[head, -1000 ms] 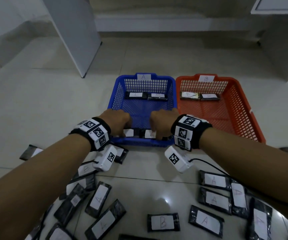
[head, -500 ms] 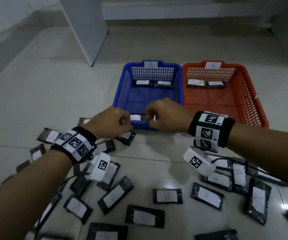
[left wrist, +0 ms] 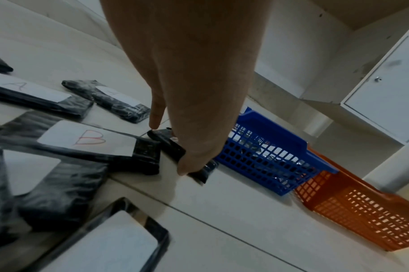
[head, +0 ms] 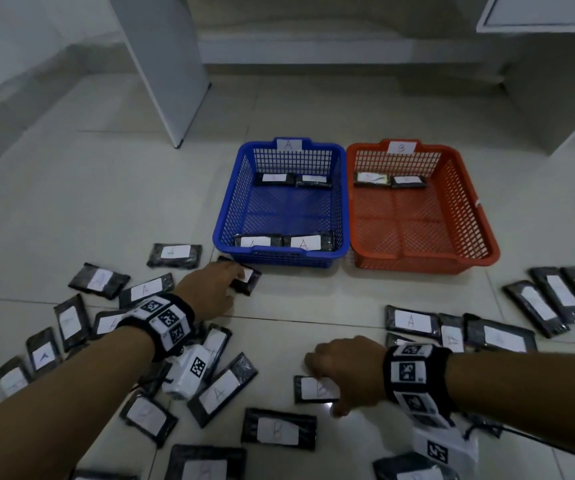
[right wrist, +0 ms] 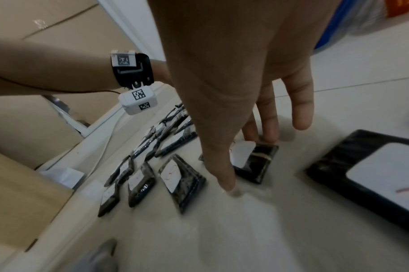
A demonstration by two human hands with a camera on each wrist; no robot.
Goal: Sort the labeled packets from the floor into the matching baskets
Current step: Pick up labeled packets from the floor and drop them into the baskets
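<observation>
The blue basket [head: 281, 255] marked A and the orange basket [head: 421, 264] marked B stand side by side on the tiled floor, each with black packets inside. My left hand [head: 236, 282] is down on a black packet [head: 250, 285] just in front of the blue basket. In the left wrist view that hand [left wrist: 170, 150] has its fingers over the packet [left wrist: 167, 140] and its thumb at the near edge. My right hand [head: 324, 386] hovers over a packet labelled B [head: 308, 389]. Its straight fingers [right wrist: 268, 134] and thumb straddle that packet [right wrist: 256, 165], which lies flat.
Several black packets labelled A or B lie scattered over the near floor, left [head: 99, 280] and right [head: 412, 320]. A white panel [head: 172, 71] stands behind on the left, and a cabinet [head: 556, 81] on the right. Cardboard boxes [right wrist: 24, 128] show in the right wrist view.
Both hands have left the blue basket's front edge, where two A packets now lie. The left hand dropped to a packet by the basket; the right hand drew back to a B packet.
</observation>
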